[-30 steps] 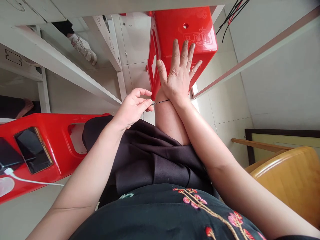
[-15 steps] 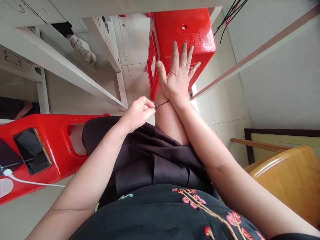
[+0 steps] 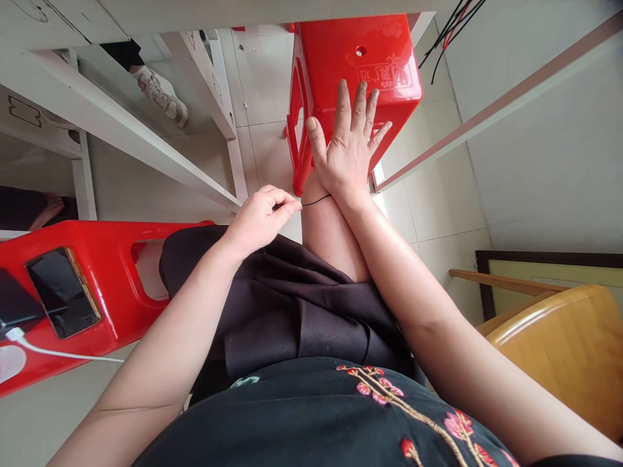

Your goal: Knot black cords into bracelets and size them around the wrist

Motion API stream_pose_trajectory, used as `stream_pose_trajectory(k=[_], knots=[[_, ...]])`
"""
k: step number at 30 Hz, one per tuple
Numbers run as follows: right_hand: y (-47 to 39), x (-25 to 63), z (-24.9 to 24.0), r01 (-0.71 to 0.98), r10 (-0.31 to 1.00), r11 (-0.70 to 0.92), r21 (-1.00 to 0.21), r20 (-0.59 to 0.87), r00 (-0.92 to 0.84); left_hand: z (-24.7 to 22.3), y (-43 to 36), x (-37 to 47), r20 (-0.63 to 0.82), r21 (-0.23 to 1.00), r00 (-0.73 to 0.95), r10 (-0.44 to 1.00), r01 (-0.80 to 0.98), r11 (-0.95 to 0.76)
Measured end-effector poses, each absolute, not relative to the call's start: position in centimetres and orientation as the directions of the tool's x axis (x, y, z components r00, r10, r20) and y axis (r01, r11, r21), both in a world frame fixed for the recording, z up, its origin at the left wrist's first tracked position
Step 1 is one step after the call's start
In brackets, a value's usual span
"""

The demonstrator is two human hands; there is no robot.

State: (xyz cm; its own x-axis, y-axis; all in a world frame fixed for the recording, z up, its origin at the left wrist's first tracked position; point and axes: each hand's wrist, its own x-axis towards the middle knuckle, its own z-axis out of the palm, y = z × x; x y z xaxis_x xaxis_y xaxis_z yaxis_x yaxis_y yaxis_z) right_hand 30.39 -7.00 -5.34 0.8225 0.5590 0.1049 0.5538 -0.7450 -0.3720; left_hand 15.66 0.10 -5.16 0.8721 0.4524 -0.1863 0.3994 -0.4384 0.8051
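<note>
My left hand pinches one end of a thin dark twisted cord between thumb and fingertips. From there the cord runs over my bare knee and passes under the heel of my right hand. Palm down, the right hand rests on the leg with its fingers spread. The stretch of cord beneath the right palm is hidden. Behind the spread fingers stands a red plastic stool. A dark skirt covers my lap below both hands.
On the left, a second red stool carries a phone, a dark block and a white cable. White table legs frame the space ahead. Another person's shoe shows beyond them. Wires hang upper right; a wooden chair stands lower right.
My left hand has shifted slightly left and its fingers have turned a little, still pinching the cord. My right hand stays spread on the leg, practically unmoved.
</note>
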Motion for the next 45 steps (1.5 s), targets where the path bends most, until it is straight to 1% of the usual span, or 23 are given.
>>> stream_pose_trajectory(k=[4,8,10,13,16,18,20,23,25,29,35,37,40,45], knots=[[-7.0,30.5,-5.7,0.566,0.55,-0.758,-0.325,0.148,0.822,-5.2,0.3,15.4,-0.126,0.807,0.892,0.434,0.347,-0.478],[-7.0,30.6,-6.0,0.567,0.545,-0.76,-0.317,0.166,0.822,-5.2,0.7,15.1,-0.07,0.806,0.919,0.389,0.282,-0.52],[-7.0,30.6,-6.0,0.565,0.544,-0.761,-0.318,0.161,0.823,-5.2,0.9,15.0,-0.074,0.802,0.914,0.398,0.292,-0.521],[-7.0,30.6,-5.9,0.559,0.542,-0.76,-0.33,0.151,0.827,-5.1,0.9,15.0,-0.123,0.793,0.897,0.424,0.346,-0.502],[-7.0,30.6,-5.9,0.551,0.542,-0.749,-0.369,0.138,0.829,-4.9,0.8,15.1,-0.157,0.749,0.895,0.417,0.383,-0.541],[-7.0,30.6,-5.8,0.548,0.542,-0.745,-0.38,0.133,0.83,-4.9,0.8,15.2,-0.131,0.711,0.916,0.38,0.354,-0.607],[-7.0,30.6,-5.9,0.55,0.541,-0.752,-0.365,0.135,0.83,-4.9,0.8,15.3,-0.08,0.679,0.936,0.344,0.304,-0.669],[-7.0,30.6,-5.9,0.543,0.532,-0.765,-0.348,0.134,0.836,-5.1,0.7,15.5,-0.035,0.648,0.944,0.327,0.27,-0.712],[-6.9,30.6,-5.9,0.53,0.523,-0.769,-0.357,0.125,0.843,-5.3,0.5,15.6,-0.052,0.667,0.937,0.346,0.291,-0.686],[-6.9,30.6,-5.8,0.53,0.531,-0.762,-0.373,0.108,0.84,-5.5,-0.1,15.7,-0.151,0.756,0.893,0.424,0.381,-0.533],[-6.9,30.5,-5.6,0.534,0.524,-0.777,-0.333,0.128,0.842,-5.0,-0.8,15.7,-0.239,0.789,0.843,0.482,0.458,-0.409],[-6.9,30.5,-5.6,0.535,0.525,-0.775,-0.337,0.129,0.842,-4.8,-0.9,15.8,-0.242,0.797,0.835,0.494,0.461,-0.39],[-6.9,30.5,-5.7,0.535,0.53,-0.764,-0.36,0.124,0.839,-4.7,-0.9,15.9,-0.211,0.798,0.835,0.508,0.447,-0.404],[-6.9,30.5,-5.7,0.527,0.527,-0.755,-0.389,0.116,0.842,-4.9,-0.7,15.9,-0.202,0.837,0.849,0.488,0.409,-0.365]])
